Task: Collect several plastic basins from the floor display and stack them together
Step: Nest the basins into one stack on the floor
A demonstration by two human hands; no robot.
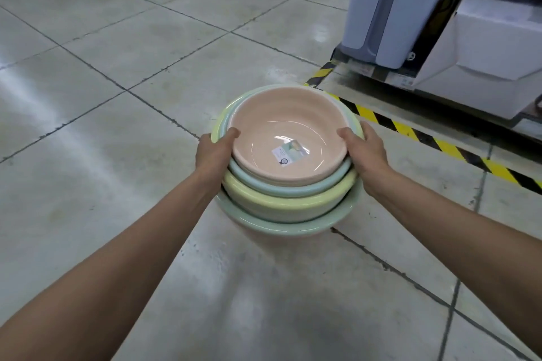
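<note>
Both my forearms are reaching forward and down toward the stack of basins (278, 202), which is sitting between my two hands. My left grip (214, 152) is clamping the stack's left side: its thumb is hooking over the rim of the pink basin (287, 123), and its fingers are wrapping down the outside, out of sight. My right grip (366, 152) is mirroring it on the right side of the pink basin, thumb over the rim and fingers hidden behind the stack.

The pink basin is nesting on top. Below it the rims are stepping outward: a pale blue basin (281, 188), then a yellow-green basin (293, 208), then a mint green basin (258, 221) at the bottom. A paper label (290, 152) is lying flat inside the pink basin. I cannot tell whether the stack is resting on the tiled floor (117, 97) or hanging above it.

Right of the pink basin, yellow-and-black hazard tape (410, 132) is running across the floor. Beyond the tape, a tall pale blue bin (378, 9) and a white box (484, 44) are standing.
</note>
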